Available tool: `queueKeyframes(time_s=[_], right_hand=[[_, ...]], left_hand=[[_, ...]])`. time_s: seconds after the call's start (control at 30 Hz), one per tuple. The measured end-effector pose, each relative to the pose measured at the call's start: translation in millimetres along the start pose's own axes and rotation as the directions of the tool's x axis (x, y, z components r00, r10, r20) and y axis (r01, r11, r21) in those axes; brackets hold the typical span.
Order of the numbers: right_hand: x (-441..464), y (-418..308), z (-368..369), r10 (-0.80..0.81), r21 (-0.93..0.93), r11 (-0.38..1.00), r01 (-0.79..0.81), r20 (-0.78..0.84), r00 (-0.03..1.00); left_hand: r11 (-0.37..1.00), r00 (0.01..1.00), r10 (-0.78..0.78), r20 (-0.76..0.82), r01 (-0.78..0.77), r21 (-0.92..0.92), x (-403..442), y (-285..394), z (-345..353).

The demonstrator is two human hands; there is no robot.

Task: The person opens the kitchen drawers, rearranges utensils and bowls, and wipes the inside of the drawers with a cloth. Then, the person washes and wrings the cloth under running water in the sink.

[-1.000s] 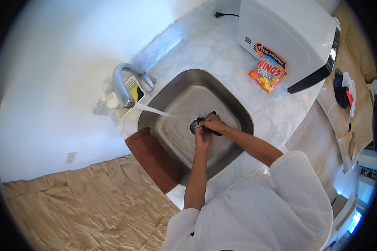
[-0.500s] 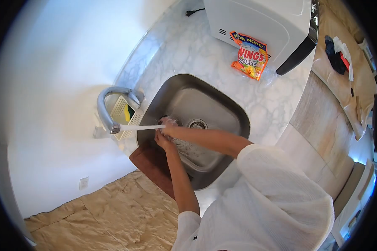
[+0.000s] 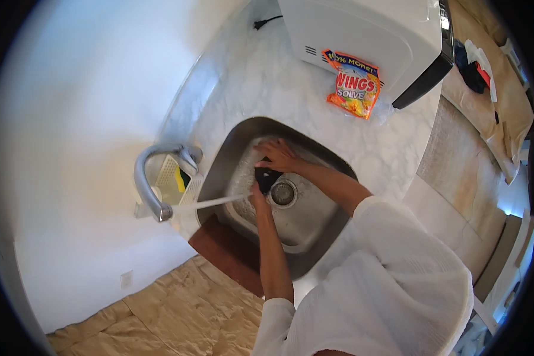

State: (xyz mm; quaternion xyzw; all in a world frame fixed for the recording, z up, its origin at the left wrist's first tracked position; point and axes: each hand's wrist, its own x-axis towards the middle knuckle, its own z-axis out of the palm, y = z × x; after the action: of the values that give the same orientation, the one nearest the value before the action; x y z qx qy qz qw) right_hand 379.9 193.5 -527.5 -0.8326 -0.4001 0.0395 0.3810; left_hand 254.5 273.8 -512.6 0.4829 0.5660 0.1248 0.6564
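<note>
A small black item, seemingly wet cloth (image 3: 267, 176), is inside the metal sink (image 3: 332, 160), just up and left of the drain (image 3: 283, 193). My left hand (image 3: 258, 197) grips its lower end. Above it, my right hand (image 3: 279, 155) has its fingers spread toward the sink's far wall, with the heel of the hand beside the black cloth; whether it touches the cloth is unclear. Water runs from the curved faucet (image 3: 150, 184) and lands near my left hand.
A brown cloth (image 3: 226, 252) hangs over the sink's near left edge. Behind the faucet is a white basket (image 3: 167, 173) with a yellow-green sponge (image 3: 181, 178). An orange detergent packet (image 3: 355, 86) lies against a white appliance (image 3: 368, 35). A black plug (image 3: 260, 24) rests on the counter.
Both hands went from the drain to the water stream, then away from the faucet with the black cloth. My right hand's fingers have spread. The view has shifted.
</note>
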Motion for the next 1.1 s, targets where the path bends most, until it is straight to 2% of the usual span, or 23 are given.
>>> queueKeyframes(time_s=[0.1,0.17,0.2,0.23,0.3,0.4,0.43,0.47,0.5,0.57,0.6,0.63,0.67,0.73,0.77,0.8,0.83,0.9,0.97,1.0,1.07,1.1], right_hand=[[-20,27,39,0.256,-0.045,0.958,-0.283,-0.313,0.915],[-37,-17,47,0.329,-0.100,0.925,-0.367,-0.272,0.904],[-38,-39,61,0.472,0.141,0.881,-0.451,-0.229,0.851],[-39,-60,75,0.595,0.369,0.775,-0.514,-0.150,0.790],[-49,-103,73,0.509,0.417,0.798,-0.435,-0.078,0.857],[-33,-102,72,0.618,0.496,0.706,-0.505,-0.085,0.781],[-21,-80,79,0.439,0.370,0.819,-0.438,0.087,0.894],[-11,-53,79,0.240,0.216,0.942,-0.256,0.094,0.966],[3,-26,68,0.035,0.052,0.998,-0.042,0.133,0.991],[21,3,46,-0.036,-0.193,0.979,0.058,0.118,0.992],[15,-1,41,-0.014,-0.252,0.968,0.003,-0.045,0.999],[9,-5,38,-0.010,-0.305,0.951,-0.057,-0.214,0.977],[-4,-18,41,-0.002,-0.334,0.933,-0.132,-0.374,0.928],[-32,-37,101,0.055,-0.106,0.993,-0.053,0.018,0.998],[-39,-61,109,0.239,0.105,0.964,-0.243,0.045,0.970],[-45,-87,117,0.406,0.302,0.857,-0.419,0.107,0.908],[-54,-104,151,0.374,0.182,0.916,-0.358,-0.060,0.925],[-55,-118,136,0.328,0.223,0.925,-0.308,-0.058,0.943],[-37,-97,75,0.231,0.542,0.773,-0.330,0.244,0.942],[-21,-72,68,0.129,0.288,0.919,-0.267,0.422,0.898],[9,-21,47,0.052,-0.065,0.998,-0.025,0.457,0.888],[7,-6,46,0.003,-0.170,0.984,0.055,0.325,0.946]], left_hand=[[0.990,0.984,0.130,0.125,-0.123,-0.061,50,-59,-16],[0.902,0.955,0.081,0.287,0.052,-0.429,41,-49,-3],[0.801,0.928,0.066,0.366,0.169,-0.574,34,-42,3],[0.747,0.907,0.058,0.417,0.238,-0.621,34,-40,3],[0.734,0.888,0.036,0.459,0.288,-0.616,40,-40,-4],[0.826,0.923,-0.044,0.383,0.249,-0.506,50,-37,-27],[0.857,0.933,-0.057,0.355,0.228,-0.462,52,-37,-35],[0.886,0.944,-0.063,0.323,0.202,-0.418,53,-36,-42],[0.913,0.952,-0.062,0.300,0.176,-0.368,55,-35,-44],[0.975,0.980,-0.081,0.179,0.115,-0.189,57,-44,-62],[0.991,0.990,-0.077,0.119,0.089,-0.102,61,-50,-68],[0.958,0.976,-0.038,0.213,0.097,-0.271,60,-51,-65],[0.937,0.980,-0.050,0.193,0.113,-0.330,60,-54,-61],[0.886,0.985,-0.085,0.150,0.144,-0.442,36,-35,-45],[0.838,0.924,-0.024,0.382,0.226,-0.496,62,-53,-56],[0.839,0.930,-0.031,0.367,0.223,-0.495,62,-50,-53],[0.835,0.937,-0.056,0.345,0.234,-0.499,61,-48,-52],[0.853,0.956,-0.107,0.275,0.230,-0.468,49,-34,-47],[0.866,0.965,-0.168,0.203,0.243,-0.437,32,-14,-42],[0.871,0.968,-0.188,0.168,0.243,-0.426,24,-7,-42],[0.877,0.968,-0.211,0.138,0.250,-0.410,18,-6,-45],[0.868,0.968,-0.184,0.170,0.241,-0.434,26,-19,-58]])
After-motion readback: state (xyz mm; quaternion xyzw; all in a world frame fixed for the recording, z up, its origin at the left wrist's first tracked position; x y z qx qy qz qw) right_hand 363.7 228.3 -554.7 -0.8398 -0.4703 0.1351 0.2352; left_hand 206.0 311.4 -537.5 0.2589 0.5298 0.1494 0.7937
